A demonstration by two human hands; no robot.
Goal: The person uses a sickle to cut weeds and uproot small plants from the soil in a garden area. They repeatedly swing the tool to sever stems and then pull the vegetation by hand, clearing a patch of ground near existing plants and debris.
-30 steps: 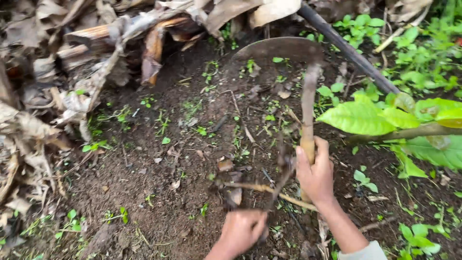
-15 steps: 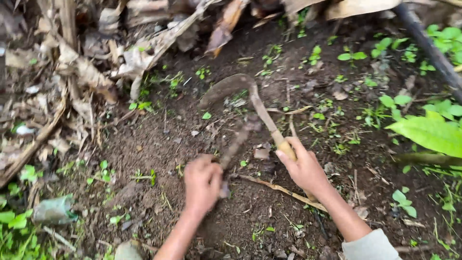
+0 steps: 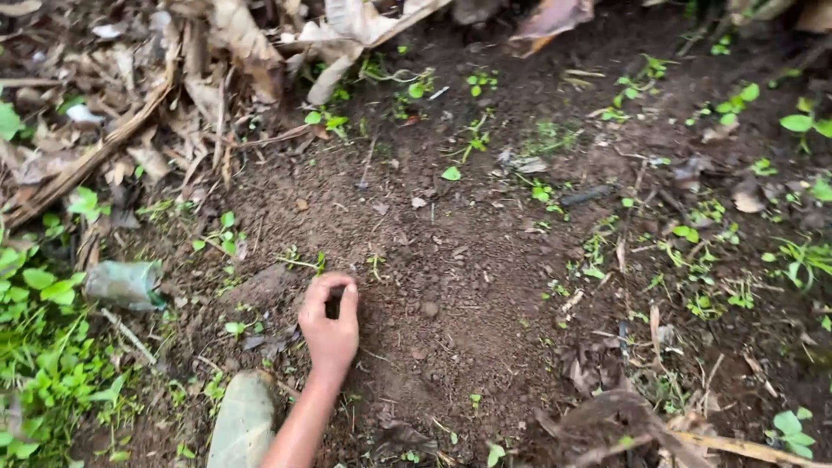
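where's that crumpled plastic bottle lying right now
In the head view, the crumpled plastic bottle lies at the left, among green weeds, left of the left hand.

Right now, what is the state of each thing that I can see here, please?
left hand: curled, fingertips pressed on the soil, holding nothing visible
right hand: out of view
soil: bare, loose, dark
dry leaves: piled at the top left
plastic scrap: crumpled, lying among weeds

left hand (image 3: 330, 325) stretched forward on a bare forearm, knuckles up, fingers (image 3: 348, 303) curled inward toward the thumb in a loose pinch.
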